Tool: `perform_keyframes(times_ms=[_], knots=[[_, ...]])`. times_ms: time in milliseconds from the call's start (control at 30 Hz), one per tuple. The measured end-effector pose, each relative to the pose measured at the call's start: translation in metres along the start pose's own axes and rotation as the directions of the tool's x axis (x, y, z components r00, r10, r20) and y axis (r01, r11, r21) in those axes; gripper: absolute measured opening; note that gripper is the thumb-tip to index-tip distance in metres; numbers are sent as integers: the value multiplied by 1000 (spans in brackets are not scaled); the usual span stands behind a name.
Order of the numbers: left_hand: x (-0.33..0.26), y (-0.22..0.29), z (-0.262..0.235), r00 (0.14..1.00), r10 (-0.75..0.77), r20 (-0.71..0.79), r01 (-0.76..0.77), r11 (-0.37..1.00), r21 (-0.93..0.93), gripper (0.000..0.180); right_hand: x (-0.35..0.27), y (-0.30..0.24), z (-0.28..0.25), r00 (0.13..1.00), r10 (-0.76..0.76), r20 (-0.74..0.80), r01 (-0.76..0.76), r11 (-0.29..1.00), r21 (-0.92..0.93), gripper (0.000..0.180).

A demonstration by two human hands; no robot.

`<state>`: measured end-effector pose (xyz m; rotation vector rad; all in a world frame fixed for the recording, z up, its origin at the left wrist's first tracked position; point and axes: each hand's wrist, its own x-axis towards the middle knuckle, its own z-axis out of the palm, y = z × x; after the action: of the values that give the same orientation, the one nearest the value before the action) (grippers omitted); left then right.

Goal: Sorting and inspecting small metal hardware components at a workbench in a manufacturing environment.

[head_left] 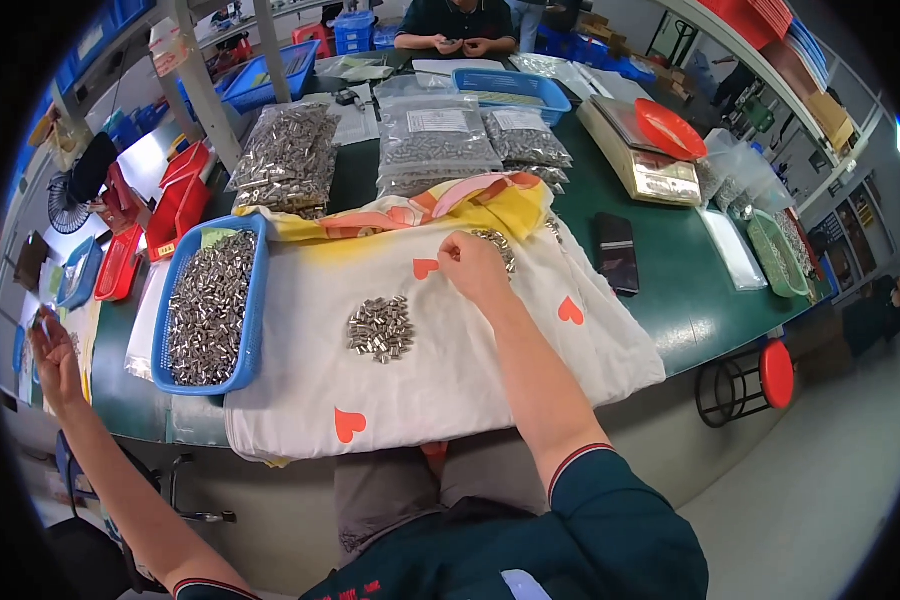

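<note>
My left hand (56, 362) is raised at the far left, past the blue basket (258, 300) full of small metal cylinders (210, 310). Its fingers are pinched together at the tips; whatever they hold is too small to name. Over the white cloth with red hearts (450, 375), my right hand (475, 266) has its fingers curled together, their contents hidden. Just beside it lies a small pile of metal pieces (497, 246), partly covered by the hand. A second loose heap of short metal cylinders (381, 329) sits mid-cloth, nearer to me.
Bags of metal parts (438, 135) are stacked behind the cloth, near a blue tray (512, 90). To the right are a dark phone (617, 253), a scale (650, 150) with a red dish (670, 130), and a green basket (778, 253). Another person (457, 28) sits opposite.
</note>
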<state>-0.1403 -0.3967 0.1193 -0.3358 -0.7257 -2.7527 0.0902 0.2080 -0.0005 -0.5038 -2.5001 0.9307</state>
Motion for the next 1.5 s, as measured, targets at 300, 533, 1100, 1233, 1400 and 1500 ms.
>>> perform_keyframes(times_ms=[300,533,1100,1233,1400,1500], knots=[[-199,-246,113,862,-506,-23,500,844,195,29,-5,-14,7,999,-32,12,30,994,109,13],[-265,-316,116,757,-646,101,408,587,699,27,-1,-16,1,988,-137,-67,145,979,145,10],[-236,-359,114,530,-824,200,223,363,905,25,-40,-47,52,896,-386,218,410,909,-74,4],[-233,-354,115,488,-851,196,322,384,865,24,-43,-52,50,870,-385,309,387,920,58,6],[-236,-347,118,500,-831,241,133,349,928,25,-29,-57,21,847,-418,328,392,908,146,7],[-242,-347,118,518,-821,241,236,408,882,26,-23,-59,8,971,-162,175,94,935,342,10]])
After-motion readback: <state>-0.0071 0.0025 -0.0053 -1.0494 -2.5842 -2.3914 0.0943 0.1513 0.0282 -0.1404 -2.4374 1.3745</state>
